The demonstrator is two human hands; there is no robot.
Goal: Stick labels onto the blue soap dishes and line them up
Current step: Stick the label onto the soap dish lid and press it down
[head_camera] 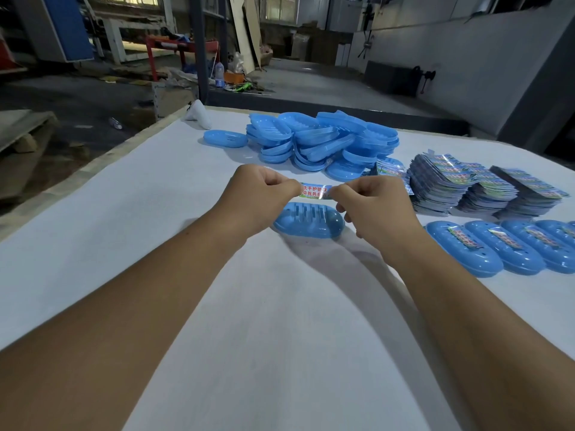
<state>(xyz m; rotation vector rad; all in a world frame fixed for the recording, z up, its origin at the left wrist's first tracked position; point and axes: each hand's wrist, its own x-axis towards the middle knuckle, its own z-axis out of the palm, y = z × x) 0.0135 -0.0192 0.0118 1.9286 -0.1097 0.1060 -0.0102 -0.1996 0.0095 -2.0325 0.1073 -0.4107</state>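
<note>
From the head camera we look down our own two bare forearms, which reach forward over a white table (155, 188). Our left hand (258, 194) and right hand (370, 206) are raised just above it, fingers curled. Between them they pinch a single label (313, 191), one hand at each end, so the strip stretches flat with red characters showing on its shiny face.

Directly beneath the held label, slightly nearer to us, an unlabelled blue soap dish (308, 220) lies dome side up on the table, its slots visible. The label hovers above it without touching. Our left wrist covers the dish's left end.

To the right of the right hand, a row of labelled dishes (497, 250) sits side by side, touching one another, and runs off the frame edge. Beyond that row, further from us, stand stacks of spare labels (466, 185), packed closely together.

Beyond both hands, a loose pile of unlabelled dishes (317, 141) is heaped up, with one lone dish (225, 138) lying apart at its left. A white object (199, 115) we cannot identify rests near the far table edge. Behind the table we see a dim workshop floor with clutter.
</note>
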